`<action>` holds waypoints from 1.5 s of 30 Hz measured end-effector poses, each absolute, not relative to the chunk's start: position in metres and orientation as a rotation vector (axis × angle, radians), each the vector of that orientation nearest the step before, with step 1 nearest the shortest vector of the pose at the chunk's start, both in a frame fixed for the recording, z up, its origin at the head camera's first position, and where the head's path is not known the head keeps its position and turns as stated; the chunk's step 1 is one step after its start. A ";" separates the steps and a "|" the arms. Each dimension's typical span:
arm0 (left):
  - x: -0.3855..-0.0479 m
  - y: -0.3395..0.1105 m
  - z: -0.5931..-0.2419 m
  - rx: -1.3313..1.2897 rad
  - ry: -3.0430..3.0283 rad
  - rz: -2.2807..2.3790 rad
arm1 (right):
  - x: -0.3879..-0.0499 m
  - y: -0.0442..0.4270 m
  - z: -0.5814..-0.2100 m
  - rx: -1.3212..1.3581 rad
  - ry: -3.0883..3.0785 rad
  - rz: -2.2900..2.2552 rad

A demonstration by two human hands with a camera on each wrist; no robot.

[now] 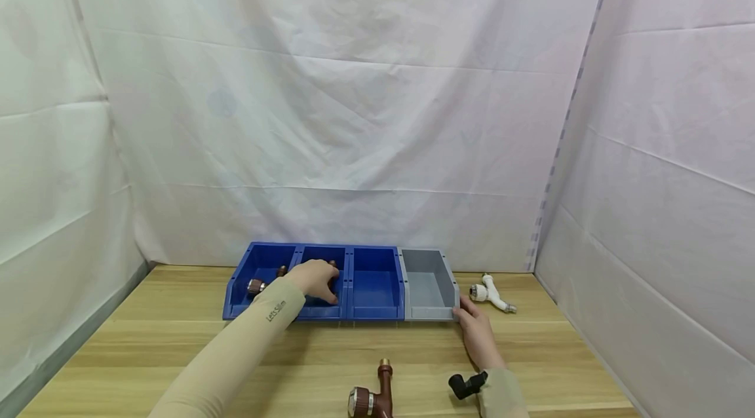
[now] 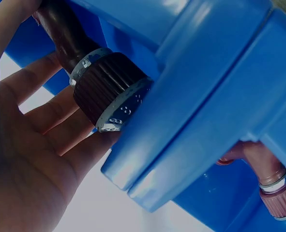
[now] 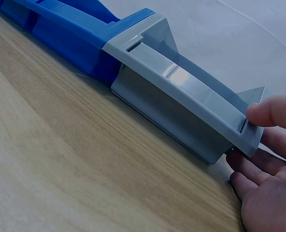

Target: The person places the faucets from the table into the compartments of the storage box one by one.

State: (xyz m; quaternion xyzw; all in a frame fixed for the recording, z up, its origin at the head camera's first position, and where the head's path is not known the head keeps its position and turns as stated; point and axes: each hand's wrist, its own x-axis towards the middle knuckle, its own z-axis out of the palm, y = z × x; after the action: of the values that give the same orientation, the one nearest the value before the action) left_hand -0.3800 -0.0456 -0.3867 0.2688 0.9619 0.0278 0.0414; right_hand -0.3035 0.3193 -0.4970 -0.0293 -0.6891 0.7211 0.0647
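At far left on the wooden tabletop (image 1: 106, 320) stands the first blue bin (image 1: 237, 280); a brown tap (image 1: 256, 286) with a ribbed knob lies inside it. Adjoining on its right is the second blue bin (image 1: 322, 252), with the left hand (image 1: 314, 278) reaching into it. The left wrist view shows a second brown tap (image 2: 109, 89) in this bin, its knob close against the divider, the hand's fingers spread alongside and behind it. The fingertips are partly hidden; whether the hand grips this tap cannot be told. Next in the row is the third blue bin (image 1: 376, 303). In front of it, nearer the wearer, a third brown tap (image 1: 385, 392) lies on the tabletop, cut off by the lower frame edge. The grey bin (image 1: 433, 313) closes the row, against the third blue bin. The right hand (image 1: 478, 333) pinches its front right corner, thumb on the rim, other fingers underneath. A black angled piece (image 1: 466, 386) shows beside the right sleeve (image 1: 503, 393); whether it is attached cannot be determined. At far right, beyond the right hand, a white tap (image 1: 492, 293) lies on the tabletop.
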 end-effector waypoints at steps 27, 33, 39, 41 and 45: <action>-0.380 -0.046 -0.386 0.821 2.925 0.082 | -0.301 0.319 -0.495 -0.091 -2.077 2.180; -0.378 -0.046 -0.385 0.822 2.924 0.102 | -0.302 0.320 -0.496 -0.093 -2.084 2.177; -0.377 -0.047 -0.390 0.816 2.915 0.112 | -0.302 0.318 -0.499 -0.092 -2.082 2.175; -0.378 -0.048 -0.391 0.807 2.918 0.103 | -0.302 0.316 -0.500 -0.086 -2.083 2.175; -0.380 -0.050 -0.393 0.799 2.920 0.095 | -0.302 0.314 -0.498 -0.074 -2.090 2.163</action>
State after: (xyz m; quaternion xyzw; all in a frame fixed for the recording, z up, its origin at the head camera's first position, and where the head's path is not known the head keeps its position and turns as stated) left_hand -0.3796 -0.0496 -0.3930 0.2634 0.9625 0.0312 0.0563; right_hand -0.3015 0.3140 -0.4980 -0.0245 -0.6930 0.7175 0.0664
